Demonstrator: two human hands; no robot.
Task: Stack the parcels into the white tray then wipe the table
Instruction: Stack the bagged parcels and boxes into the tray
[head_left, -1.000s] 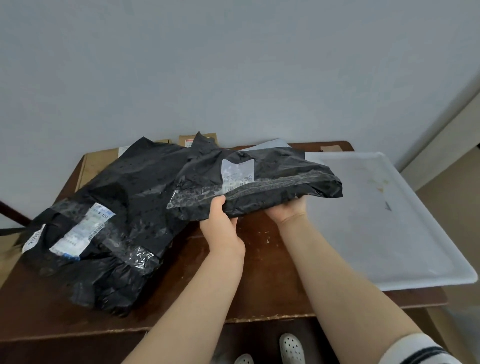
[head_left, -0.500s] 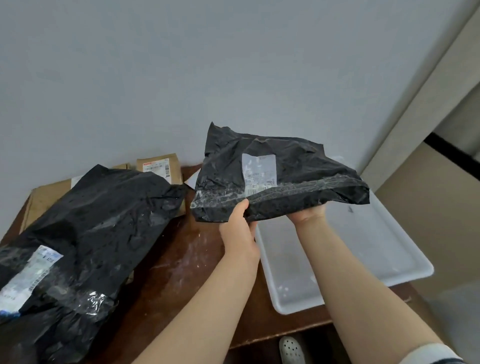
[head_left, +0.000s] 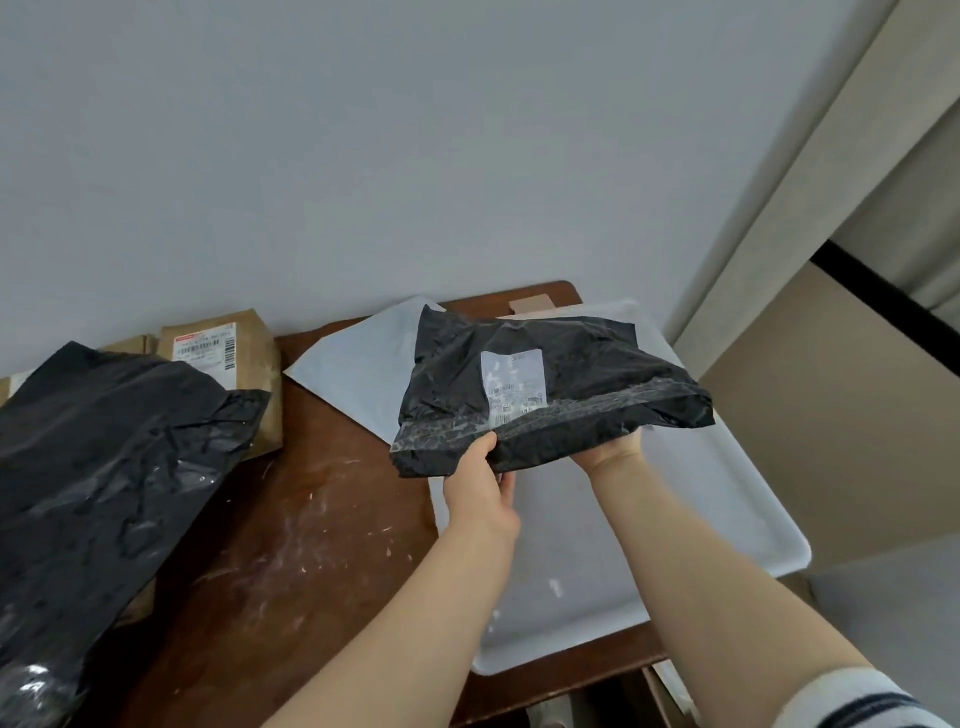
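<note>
My left grip pinches the near edge of the crinkled black plastic parcel, right grip grasping it from beneath. I've got it up over the far end of the white plastic tray.

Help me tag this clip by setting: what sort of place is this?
Likely a plain room used for parcel sorting, perhaps at home: a scuffed wooden table against a bare wall, a labelled black poly-mailer parcel, and a white tray.
</note>
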